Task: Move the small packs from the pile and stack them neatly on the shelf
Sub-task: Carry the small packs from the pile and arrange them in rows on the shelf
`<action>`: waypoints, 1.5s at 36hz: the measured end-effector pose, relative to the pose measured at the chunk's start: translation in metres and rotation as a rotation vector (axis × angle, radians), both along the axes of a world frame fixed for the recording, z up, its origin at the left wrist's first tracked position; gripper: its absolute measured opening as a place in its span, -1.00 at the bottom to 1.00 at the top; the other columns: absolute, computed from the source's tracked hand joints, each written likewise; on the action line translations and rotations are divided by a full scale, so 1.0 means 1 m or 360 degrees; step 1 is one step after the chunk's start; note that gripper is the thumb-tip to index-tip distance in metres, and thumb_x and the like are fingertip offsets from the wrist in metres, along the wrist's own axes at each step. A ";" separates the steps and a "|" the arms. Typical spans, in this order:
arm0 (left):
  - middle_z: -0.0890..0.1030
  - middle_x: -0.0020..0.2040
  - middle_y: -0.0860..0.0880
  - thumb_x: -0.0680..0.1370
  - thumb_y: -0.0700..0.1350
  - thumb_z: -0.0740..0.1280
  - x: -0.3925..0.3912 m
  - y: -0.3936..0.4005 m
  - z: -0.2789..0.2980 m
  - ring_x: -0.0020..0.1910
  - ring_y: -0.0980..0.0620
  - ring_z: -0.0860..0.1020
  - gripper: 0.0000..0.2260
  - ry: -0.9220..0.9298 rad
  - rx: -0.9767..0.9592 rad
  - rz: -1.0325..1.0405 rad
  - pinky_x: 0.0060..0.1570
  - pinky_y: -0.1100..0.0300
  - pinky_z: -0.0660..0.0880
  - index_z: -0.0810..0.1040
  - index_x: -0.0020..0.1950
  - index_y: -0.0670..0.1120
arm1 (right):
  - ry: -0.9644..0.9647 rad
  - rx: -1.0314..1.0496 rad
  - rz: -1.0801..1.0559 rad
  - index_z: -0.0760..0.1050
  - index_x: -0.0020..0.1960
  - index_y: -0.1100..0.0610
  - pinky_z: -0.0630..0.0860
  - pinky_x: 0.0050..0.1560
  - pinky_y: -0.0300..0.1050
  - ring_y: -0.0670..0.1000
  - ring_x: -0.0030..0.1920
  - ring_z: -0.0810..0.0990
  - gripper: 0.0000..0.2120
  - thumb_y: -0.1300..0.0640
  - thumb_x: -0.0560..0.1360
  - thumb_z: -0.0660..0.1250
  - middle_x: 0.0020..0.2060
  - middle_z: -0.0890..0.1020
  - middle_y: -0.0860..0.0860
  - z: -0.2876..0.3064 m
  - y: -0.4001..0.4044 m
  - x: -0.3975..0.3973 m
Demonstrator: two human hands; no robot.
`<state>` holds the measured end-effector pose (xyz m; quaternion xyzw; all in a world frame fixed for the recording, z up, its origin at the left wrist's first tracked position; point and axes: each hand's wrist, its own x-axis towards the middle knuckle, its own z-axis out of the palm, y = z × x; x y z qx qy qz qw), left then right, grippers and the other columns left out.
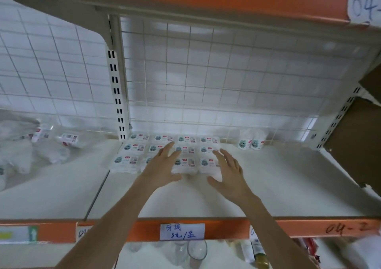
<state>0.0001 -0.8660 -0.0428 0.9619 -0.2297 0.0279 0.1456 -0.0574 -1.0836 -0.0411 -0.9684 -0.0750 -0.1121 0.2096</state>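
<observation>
Small white packs with teal and red labels lie in a neat block at the back of the white shelf, in rows against the wire grid. My left hand rests flat over the block's middle, fingers spread. My right hand hovers at the block's right front corner, fingers apart, beside the front pack that lies between both hands. Neither hand holds a pack. A loose pile of packs in clear wrapping lies on the shelf section to the left. Two packs stand upright at the back right.
A slotted white upright divides the two shelf sections. The orange front rail carries a handwritten price tag. Brown cardboard stands at the right end. Glass jars sit on the shelf below.
</observation>
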 end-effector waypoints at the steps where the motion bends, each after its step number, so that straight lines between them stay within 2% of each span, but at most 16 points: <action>1: -0.07 0.53 -0.02 0.48 0.09 0.35 -0.004 0.002 -0.001 0.49 -0.04 0.07 -0.31 -0.0013 -0.0054 0.0008 0.36 -0.02 0.27 0.10 0.51 -0.01 | -0.0067 -0.0014 0.0014 0.12 0.47 0.01 0.06 0.41 -0.02 0.04 0.46 0.10 -0.37 -0.05 0.48 0.28 0.48 0.10 -0.03 0.001 0.001 -0.009; 5: 0.27 0.44 -0.04 0.51 0.07 0.29 -0.031 0.018 -0.009 0.41 -0.02 0.27 -0.49 -0.0323 -0.0112 0.0032 0.34 0.09 0.27 0.29 0.43 -0.03 | -0.0191 -0.0077 -0.0028 0.41 0.28 0.03 0.29 0.28 -0.05 0.04 0.27 0.43 -0.53 -0.07 0.41 0.13 0.29 0.44 -0.03 -0.002 0.011 -0.041; 9: 0.59 0.03 0.00 0.42 0.05 0.29 -0.078 0.034 -0.014 -0.07 -0.02 0.61 -0.65 -0.0590 -0.0113 0.0018 -0.07 0.12 0.53 0.55 0.15 -0.04 | -0.0464 -0.0174 -0.0046 0.56 0.03 0.05 0.53 -0.07 -0.06 0.05 -0.09 0.63 -0.67 -0.01 0.34 0.19 -0.06 0.64 -0.05 -0.009 0.029 -0.072; 12: 0.60 -0.06 -0.01 0.39 0.01 0.26 -0.123 0.046 -0.017 -0.20 0.00 0.61 -0.71 -0.0686 -0.0157 0.0092 -0.14 0.17 0.54 0.60 0.04 -0.04 | -0.0575 -0.0204 0.0026 0.58 -0.01 0.05 0.54 -0.14 -0.10 0.03 -0.13 0.64 -0.70 0.01 0.31 0.25 -0.13 0.65 -0.06 -0.011 0.047 -0.099; 15: 0.58 0.00 -0.05 0.42 0.00 0.19 -0.170 0.061 -0.025 -0.18 -0.01 0.60 -0.69 -0.0704 -0.0152 0.0224 -0.15 0.17 0.54 0.58 0.06 -0.07 | -0.0603 -0.0247 0.0222 0.57 0.01 0.06 0.55 -0.20 -0.09 0.04 -0.16 0.63 -0.64 -0.03 0.34 0.14 -0.16 0.64 -0.05 -0.015 0.066 -0.125; 18: 0.58 0.02 -0.07 0.43 0.01 0.18 -0.216 0.080 -0.043 -0.13 -0.05 0.61 -0.67 -0.0663 -0.0113 0.0452 -0.14 0.12 0.55 0.57 0.08 -0.07 | -0.0601 -0.0261 0.0418 0.57 -0.01 0.08 0.56 -0.19 -0.09 0.04 -0.14 0.61 -0.65 -0.04 0.33 0.16 -0.15 0.63 -0.04 -0.024 0.083 -0.152; 23: 0.63 -0.02 -0.07 0.38 0.08 0.18 -0.302 0.107 -0.068 -0.15 -0.07 0.63 -0.65 -0.0485 0.0024 0.0840 -0.17 0.12 0.56 0.56 0.05 -0.04 | -0.0456 -0.0332 0.0760 0.58 -0.01 0.00 0.53 -0.16 -0.14 -0.02 -0.07 0.58 -0.66 -0.08 0.32 0.18 -0.08 0.62 -0.09 -0.049 0.115 -0.194; 27: 0.63 -0.06 -0.07 0.36 0.09 0.18 -0.369 0.133 -0.074 -0.15 -0.08 0.63 -0.68 -0.0405 0.0057 0.1078 -0.17 0.12 0.55 0.46 0.05 0.00 | -0.0342 -0.0207 0.0997 0.57 -0.01 0.01 0.55 -0.20 -0.11 0.00 -0.09 0.60 -0.69 -0.04 0.30 0.25 -0.08 0.61 -0.07 -0.062 0.152 -0.225; 29: 0.62 -0.09 -0.05 0.35 0.08 0.19 -0.398 0.149 -0.076 -0.17 -0.06 0.61 -0.68 -0.0392 0.0105 0.1213 -0.18 0.15 0.55 0.44 0.05 0.00 | -0.0294 -0.0143 0.1105 0.56 -0.01 0.02 0.55 -0.17 -0.10 0.02 -0.10 0.60 -0.70 -0.04 0.33 0.21 -0.09 0.61 -0.06 -0.063 0.173 -0.241; 34: 0.61 -0.18 -0.03 0.30 0.05 0.14 -0.451 0.178 -0.078 -0.26 -0.04 0.60 -0.62 -0.0353 0.0220 0.1506 -0.29 0.21 0.54 0.62 -0.05 -0.06 | -0.0214 -0.0137 0.1326 0.54 -0.02 0.01 0.55 -0.20 -0.10 0.02 -0.12 0.59 -0.66 -0.07 0.33 0.11 -0.10 0.61 -0.06 -0.063 0.224 -0.271; 37: 0.60 -0.19 -0.01 0.30 0.06 0.15 -0.474 0.198 -0.083 -0.27 -0.02 0.60 -0.63 -0.0338 0.0261 0.1590 -0.29 0.23 0.53 0.61 -0.05 -0.05 | -0.0123 -0.0161 0.1430 0.54 0.00 0.04 0.59 -0.22 -0.07 0.03 -0.13 0.61 -0.68 -0.05 0.31 0.22 -0.11 0.63 -0.04 -0.071 0.257 -0.282; 42: 0.60 -0.12 0.02 0.31 0.03 0.23 -0.503 0.254 -0.092 -0.19 0.00 0.60 -0.67 -0.0322 0.0246 0.1719 -0.21 0.20 0.53 0.58 0.01 -0.01 | -0.0137 -0.0207 0.1602 0.53 -0.07 0.00 0.54 -0.31 -0.21 -0.06 -0.23 0.59 -0.65 -0.08 0.17 0.37 -0.20 0.62 -0.10 -0.076 0.327 -0.304; 47: 0.60 -0.15 0.02 0.32 0.03 0.16 -0.520 0.326 -0.096 -0.22 0.00 0.60 -0.66 -0.0340 0.0203 0.1764 -0.24 0.20 0.53 0.56 0.01 -0.01 | -0.0098 -0.0207 0.1645 0.55 -0.02 -0.01 0.55 -0.25 -0.20 -0.05 -0.18 0.60 -0.62 -0.10 0.20 0.31 -0.14 0.61 -0.12 -0.076 0.417 -0.321; 50: 0.61 -0.15 0.05 0.26 0.02 0.38 -0.524 0.369 -0.094 -0.22 0.04 0.61 -0.67 -0.0380 0.0180 0.1749 -0.26 0.23 0.53 0.56 0.00 0.01 | -0.0043 -0.0182 0.1671 0.52 0.09 0.00 0.54 -0.10 -0.12 -0.01 -0.04 0.59 -0.59 -0.09 0.28 0.27 -0.03 0.59 -0.09 -0.072 0.465 -0.325; 52: 0.62 -0.15 0.06 0.13 0.03 0.54 -0.523 0.397 -0.094 -0.23 0.05 0.61 -0.57 -0.0363 0.0189 0.1734 -0.27 0.25 0.52 0.60 -0.03 0.02 | 0.0036 -0.0238 0.1680 0.43 0.22 0.00 0.42 0.13 -0.09 0.02 0.16 0.48 -0.56 -0.09 0.38 0.16 0.16 0.51 -0.07 -0.067 0.492 -0.325; 54: 0.61 -0.16 0.07 0.09 0.05 0.56 -0.520 0.424 -0.095 -0.22 0.07 0.61 -0.53 -0.0354 0.0211 0.1714 -0.26 0.26 0.52 0.61 -0.05 0.03 | 0.0068 -0.0246 0.1654 0.33 0.33 0.00 0.30 0.25 -0.12 0.01 0.28 0.35 -0.53 -0.11 0.45 0.08 0.28 0.41 -0.07 -0.063 0.514 -0.320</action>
